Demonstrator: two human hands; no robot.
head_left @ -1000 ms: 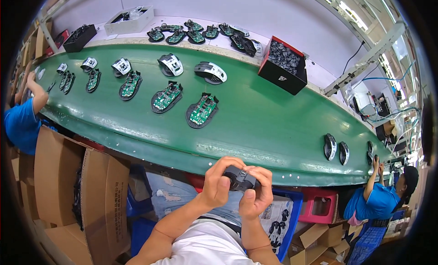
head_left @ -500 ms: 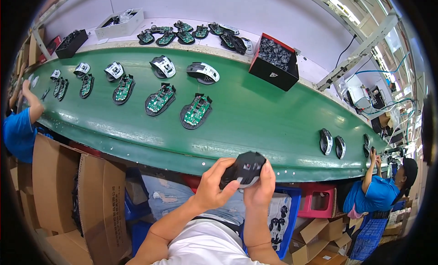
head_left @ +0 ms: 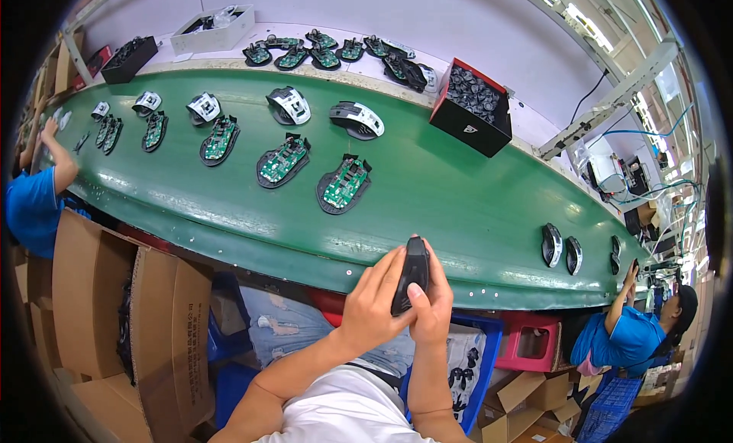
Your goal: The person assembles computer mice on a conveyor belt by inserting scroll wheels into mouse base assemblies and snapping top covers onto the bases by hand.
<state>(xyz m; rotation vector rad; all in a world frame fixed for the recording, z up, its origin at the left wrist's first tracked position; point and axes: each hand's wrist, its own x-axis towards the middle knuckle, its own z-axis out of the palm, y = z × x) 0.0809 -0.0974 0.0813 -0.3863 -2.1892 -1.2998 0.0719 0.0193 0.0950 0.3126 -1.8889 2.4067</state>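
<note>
A black computer mouse (head_left: 412, 277) is held up over the near edge of the green work surface, turned on its side. My left hand (head_left: 372, 304) wraps round it from the left, fingers closed along its flank. My right hand (head_left: 433, 296) grips it from the other side, its thumb pressed on the lower part. Beyond my hands lies a mouse base with a green circuit board (head_left: 343, 185), and a second base (head_left: 283, 161) sits to its left. Behind them rest a white-and-black mouse shell (head_left: 357, 120) and another shell (head_left: 289, 106).
A black box of small dark parts (head_left: 472, 99) stands at the back. Finished-looking mice (head_left: 551, 244) lie to the right. Co-workers in blue shirts are at the far left (head_left: 34, 206) and right (head_left: 624, 336). Cardboard boxes (head_left: 172, 328) and a blue crate (head_left: 489, 344) stand below the edge.
Both hands have turned the mouse from its broad face onto its side, keeping hold of it. The whole view has shifted slightly, with the bench things now a little farther right.
</note>
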